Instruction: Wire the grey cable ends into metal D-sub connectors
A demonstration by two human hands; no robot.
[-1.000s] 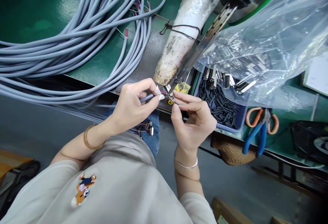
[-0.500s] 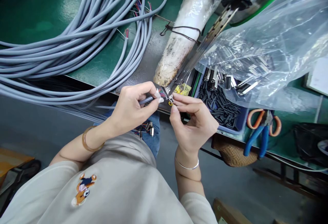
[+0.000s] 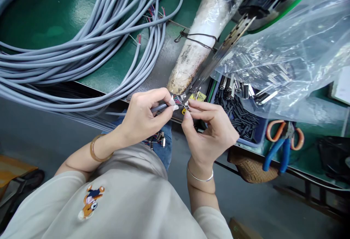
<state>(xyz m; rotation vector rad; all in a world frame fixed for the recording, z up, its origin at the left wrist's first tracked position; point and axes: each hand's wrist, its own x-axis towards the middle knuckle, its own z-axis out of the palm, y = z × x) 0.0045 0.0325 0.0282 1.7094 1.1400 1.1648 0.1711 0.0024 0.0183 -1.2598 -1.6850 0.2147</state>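
left hand (image 3: pixel 149 113) pinched grey cable (image 3: pixel 159 108) | right hand (image 3: pixel 209 129) pinched metal connector (image 3: pixel 186 105) | risk: loosened left pinch could have let thin wires (image 3: pixel 177 100) stray

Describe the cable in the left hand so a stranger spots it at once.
Start at the big bundle of grey cables on the green table. At the table's near edge, by the bundle's right end, find the left hand. The held cable is the only grey one pinched there; its neighbours are unheld.
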